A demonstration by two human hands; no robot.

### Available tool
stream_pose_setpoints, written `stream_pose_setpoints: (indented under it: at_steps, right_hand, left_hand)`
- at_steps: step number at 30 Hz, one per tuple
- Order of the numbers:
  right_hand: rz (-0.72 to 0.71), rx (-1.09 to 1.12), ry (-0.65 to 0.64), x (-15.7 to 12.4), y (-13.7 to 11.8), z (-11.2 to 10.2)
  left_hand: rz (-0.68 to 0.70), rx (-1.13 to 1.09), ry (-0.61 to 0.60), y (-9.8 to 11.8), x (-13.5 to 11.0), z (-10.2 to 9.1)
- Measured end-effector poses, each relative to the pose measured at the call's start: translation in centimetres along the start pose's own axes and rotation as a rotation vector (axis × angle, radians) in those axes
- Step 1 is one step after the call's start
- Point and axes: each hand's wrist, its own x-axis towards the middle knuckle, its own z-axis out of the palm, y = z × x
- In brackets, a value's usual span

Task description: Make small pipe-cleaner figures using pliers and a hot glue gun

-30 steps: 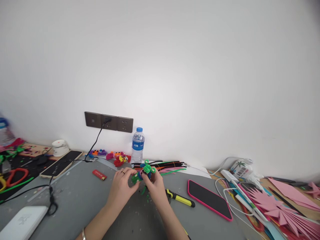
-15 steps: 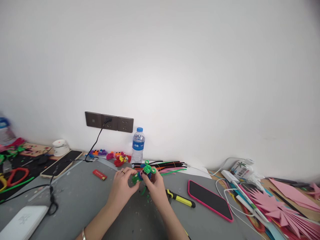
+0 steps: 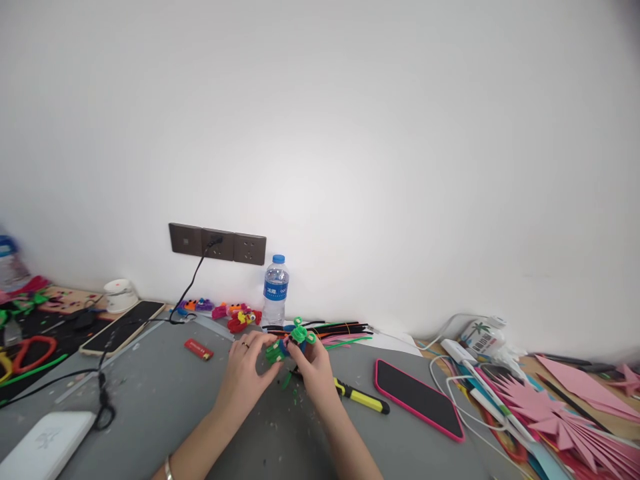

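A small green and blue pipe-cleaner figure [image 3: 299,335] with looped green ends is held up over the grey mat, between both hands. My left hand [image 3: 245,367] pinches its green lower part from the left, thumb and fingers closed on it. On the other side, my right hand [image 3: 316,370] grips it near the looped top, hiding part of the blue middle. Beneath my right wrist lies a yellow and black tool [image 3: 363,399], its head partly covered. Green scraps [image 3: 287,381] are scattered on the mat below the figure.
Behind the hands stand a water bottle [image 3: 275,291], bundled pipe cleaners [image 3: 345,329] and finished-looking colourful figures [image 3: 244,320]. A pink-edged phone [image 3: 419,399] lies right, near pink paper pieces [image 3: 555,413]. On the left are another phone [image 3: 123,327], a white box [image 3: 47,443] and a black cable [image 3: 103,380].
The figure has tilted slightly to the right and my right hand has shifted a little with it. My left hand keeps its hold almost unmoved.
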Motion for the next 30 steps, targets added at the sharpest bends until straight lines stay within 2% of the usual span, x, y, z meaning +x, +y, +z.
stream_pose_setpoints:
  at_steps: [4,12,30]
  right_hand:
    - [0.030,0.033,0.025,0.2,0.5,0.0]
    - [-0.086,-0.020,0.016,-0.4,-1.0,0.5]
    - [-0.123,-0.065,-0.017,-0.7,-1.4,0.8]
  left_hand:
    - [0.017,-0.015,0.043,0.2,0.0,-0.1]
    - [0.040,-0.011,0.048,-0.2,0.0,0.2]
    - [0.053,0.008,0.066,0.0,0.2,0.0]
